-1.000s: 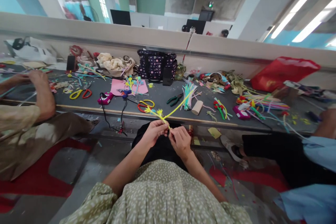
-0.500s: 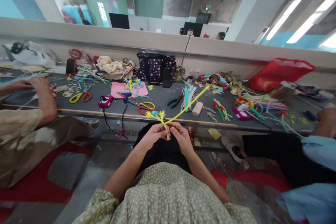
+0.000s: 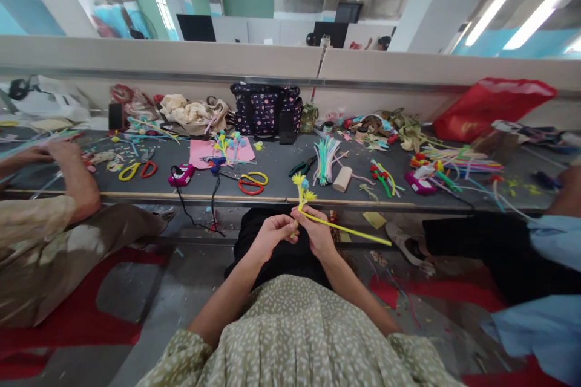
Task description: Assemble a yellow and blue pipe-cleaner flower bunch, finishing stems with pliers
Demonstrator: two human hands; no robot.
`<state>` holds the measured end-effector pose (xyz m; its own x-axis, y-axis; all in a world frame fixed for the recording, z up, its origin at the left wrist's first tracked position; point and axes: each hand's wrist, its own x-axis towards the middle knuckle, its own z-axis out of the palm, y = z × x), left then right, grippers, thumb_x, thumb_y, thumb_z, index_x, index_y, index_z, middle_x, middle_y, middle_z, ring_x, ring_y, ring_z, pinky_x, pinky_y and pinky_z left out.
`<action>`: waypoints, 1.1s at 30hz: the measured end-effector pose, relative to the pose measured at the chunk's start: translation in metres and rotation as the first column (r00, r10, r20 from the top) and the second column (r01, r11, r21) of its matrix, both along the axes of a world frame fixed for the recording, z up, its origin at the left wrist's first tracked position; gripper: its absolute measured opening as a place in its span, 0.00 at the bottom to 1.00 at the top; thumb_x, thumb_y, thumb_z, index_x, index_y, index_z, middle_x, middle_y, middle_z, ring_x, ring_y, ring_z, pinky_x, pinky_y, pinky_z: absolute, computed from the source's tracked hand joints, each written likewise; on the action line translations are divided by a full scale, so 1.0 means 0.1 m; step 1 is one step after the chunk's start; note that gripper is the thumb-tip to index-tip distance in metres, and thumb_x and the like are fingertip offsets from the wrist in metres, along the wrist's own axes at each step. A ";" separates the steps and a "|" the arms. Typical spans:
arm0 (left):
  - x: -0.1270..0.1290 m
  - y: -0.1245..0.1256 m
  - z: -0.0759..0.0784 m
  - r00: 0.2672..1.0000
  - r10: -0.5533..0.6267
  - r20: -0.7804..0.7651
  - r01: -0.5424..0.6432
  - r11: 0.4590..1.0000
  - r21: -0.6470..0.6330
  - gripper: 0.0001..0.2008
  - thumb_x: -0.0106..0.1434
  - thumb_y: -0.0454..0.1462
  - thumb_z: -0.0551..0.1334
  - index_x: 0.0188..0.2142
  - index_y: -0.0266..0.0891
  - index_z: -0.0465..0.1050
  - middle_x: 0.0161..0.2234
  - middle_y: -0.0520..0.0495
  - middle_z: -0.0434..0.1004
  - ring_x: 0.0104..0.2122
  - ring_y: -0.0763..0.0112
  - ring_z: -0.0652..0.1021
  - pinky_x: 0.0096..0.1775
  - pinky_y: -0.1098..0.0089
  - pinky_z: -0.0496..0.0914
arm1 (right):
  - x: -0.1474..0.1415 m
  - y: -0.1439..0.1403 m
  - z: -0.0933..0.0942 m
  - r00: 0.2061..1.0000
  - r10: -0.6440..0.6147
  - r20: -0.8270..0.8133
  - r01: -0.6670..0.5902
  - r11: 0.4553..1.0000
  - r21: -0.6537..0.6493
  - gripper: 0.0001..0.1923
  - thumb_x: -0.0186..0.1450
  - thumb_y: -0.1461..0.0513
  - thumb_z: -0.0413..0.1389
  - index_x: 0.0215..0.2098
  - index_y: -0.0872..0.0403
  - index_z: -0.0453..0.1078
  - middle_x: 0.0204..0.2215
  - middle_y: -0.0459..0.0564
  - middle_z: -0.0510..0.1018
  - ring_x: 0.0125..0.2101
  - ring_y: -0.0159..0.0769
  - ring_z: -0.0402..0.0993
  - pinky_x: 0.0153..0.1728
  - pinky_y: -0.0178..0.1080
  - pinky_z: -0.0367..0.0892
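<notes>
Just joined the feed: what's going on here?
Seated at a table, a person handles a flower sprig. The left hand and right hand both pinch it below the blooms, off the table; a yellow strip runs rightward across the right hand. Pliers, the nearer scissors and a stem bundle lie on the table.

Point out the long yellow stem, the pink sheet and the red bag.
Long yellow stem [image 3: 347, 229]: head view, middle of its free length.
Pink sheet [image 3: 198, 152]: head view, bare left part.
Red bag [image 3: 485, 112]: head view, front side.
</notes>
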<state>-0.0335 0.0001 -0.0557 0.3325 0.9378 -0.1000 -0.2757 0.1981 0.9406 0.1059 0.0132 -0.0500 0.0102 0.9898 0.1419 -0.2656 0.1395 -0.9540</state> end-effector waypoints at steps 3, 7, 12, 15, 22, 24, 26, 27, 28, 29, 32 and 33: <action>0.01 0.00 0.01 0.999 0.020 -0.048 -0.018 0.999 0.046 0.18 0.48 0.45 0.72 0.32 0.33 0.74 0.28 0.46 0.78 0.27 0.72 0.77 0.33 0.71 0.71 | -0.01 0.00 0.00 1.000 -0.027 0.001 0.027 0.999 -0.016 0.11 0.54 0.54 0.65 0.27 0.54 0.76 0.21 0.44 0.75 0.22 0.31 0.67 0.25 0.34 0.65; 0.01 0.00 0.01 0.984 0.108 -0.139 -0.085 0.983 0.162 0.14 0.48 0.42 0.72 0.30 0.34 0.76 0.26 0.49 0.77 0.27 0.72 0.76 0.33 0.72 0.70 | -0.01 0.01 -0.04 0.999 -0.040 0.032 0.040 0.999 0.014 0.11 0.54 0.54 0.65 0.26 0.54 0.75 0.20 0.43 0.74 0.22 0.31 0.67 0.26 0.34 0.65; 0.04 -0.02 0.04 0.977 0.162 -0.142 -0.145 0.982 0.123 0.13 0.49 0.42 0.71 0.26 0.34 0.75 0.23 0.49 0.76 0.23 0.71 0.76 0.30 0.70 0.72 | -0.02 0.01 -0.09 0.997 -0.036 0.067 0.032 0.998 0.048 0.10 0.55 0.55 0.64 0.25 0.54 0.75 0.23 0.44 0.74 0.25 0.32 0.69 0.29 0.35 0.65; 0.07 -0.04 0.03 0.976 0.201 -0.087 -0.192 0.976 0.098 0.14 0.48 0.43 0.71 0.25 0.34 0.74 0.21 0.50 0.75 0.22 0.72 0.75 0.30 0.70 0.72 | -0.03 0.01 -0.09 0.996 -0.049 0.074 0.044 0.997 0.067 0.12 0.55 0.55 0.64 0.23 0.54 0.73 0.25 0.45 0.74 0.27 0.33 0.69 0.30 0.36 0.66; 0.10 -0.04 -0.01 0.986 0.165 0.007 -0.165 0.986 -0.025 0.19 0.46 0.45 0.73 0.29 0.32 0.74 0.24 0.47 0.78 0.23 0.71 0.77 0.29 0.71 0.72 | -0.05 0.02 -0.08 0.992 -0.072 0.101 0.061 0.992 0.106 0.14 0.56 0.54 0.63 0.21 0.53 0.68 0.24 0.45 0.71 0.27 0.33 0.67 0.29 0.35 0.65; 0.10 -0.04 -0.01 0.982 0.190 0.019 -0.189 0.982 -0.025 0.19 0.46 0.45 0.73 0.28 0.33 0.73 0.23 0.48 0.78 0.21 0.73 0.77 0.28 0.72 0.71 | -0.05 0.03 -0.09 0.991 -0.073 0.112 0.058 0.990 0.129 0.14 0.57 0.54 0.63 0.21 0.53 0.68 0.24 0.45 0.71 0.27 0.33 0.67 0.30 0.36 0.65; 0.09 -0.03 -0.01 0.981 0.192 0.037 -0.191 0.981 -0.037 0.19 0.46 0.45 0.73 0.28 0.33 0.73 0.24 0.48 0.78 0.21 0.73 0.77 0.27 0.73 0.71 | -0.06 0.04 -0.09 0.989 -0.084 0.123 0.064 0.986 0.156 0.14 0.57 0.55 0.63 0.21 0.54 0.68 0.25 0.45 0.71 0.28 0.33 0.68 0.31 0.36 0.65; 0.09 -0.03 -0.02 0.982 0.182 0.048 -0.180 0.982 -0.051 0.19 0.46 0.45 0.73 0.28 0.32 0.73 0.24 0.48 0.78 0.21 0.73 0.77 0.28 0.72 0.72 | -0.06 0.05 -0.10 0.987 -0.093 0.129 0.070 0.983 0.167 0.14 0.57 0.55 0.63 0.21 0.54 0.69 0.25 0.45 0.71 0.28 0.34 0.68 0.31 0.36 0.65; 0.09 -0.03 -0.02 0.983 0.171 0.058 -0.167 0.984 -0.064 0.19 0.46 0.45 0.73 0.29 0.32 0.73 0.25 0.47 0.78 0.22 0.73 0.77 0.29 0.72 0.72 | -0.06 0.06 -0.10 0.985 -0.102 0.135 0.078 0.981 0.177 0.13 0.58 0.55 0.62 0.21 0.54 0.69 0.25 0.45 0.71 0.28 0.34 0.68 0.32 0.36 0.66; 0.09 -0.03 -0.03 0.984 0.165 0.066 -0.160 0.984 -0.073 0.20 0.47 0.46 0.73 0.30 0.32 0.73 0.26 0.47 0.78 0.22 0.73 0.78 0.29 0.72 0.73 | -0.06 0.08 -0.10 0.984 -0.109 0.141 0.082 0.979 0.186 0.13 0.58 0.56 0.62 0.21 0.54 0.69 0.25 0.45 0.71 0.29 0.34 0.68 0.32 0.37 0.66; 0.08 -0.02 -0.02 0.980 0.187 0.068 -0.183 0.981 -0.061 0.20 0.48 0.46 0.72 0.32 0.32 0.74 0.27 0.46 0.79 0.23 0.73 0.78 0.29 0.73 0.73 | -0.06 0.10 -0.11 0.985 -0.104 0.140 0.076 0.978 0.194 0.12 0.58 0.57 0.62 0.22 0.54 0.69 0.27 0.46 0.72 0.30 0.34 0.69 0.34 0.37 0.66; 0.07 -0.02 -0.01 0.977 0.201 0.064 -0.198 0.979 -0.051 0.20 0.48 0.46 0.72 0.32 0.32 0.74 0.27 0.47 0.78 0.23 0.73 0.78 0.29 0.73 0.73 | -0.06 0.11 -0.11 0.987 -0.094 0.134 0.067 0.979 0.190 0.12 0.58 0.57 0.62 0.22 0.54 0.70 0.27 0.46 0.73 0.30 0.34 0.69 0.34 0.37 0.66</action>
<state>-0.0263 -0.0020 -0.0565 0.1464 0.9812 -0.1259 -0.3771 0.1730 0.9099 0.1001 0.0238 -0.0609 0.0553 0.9432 0.3276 -0.1104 0.3318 -0.9369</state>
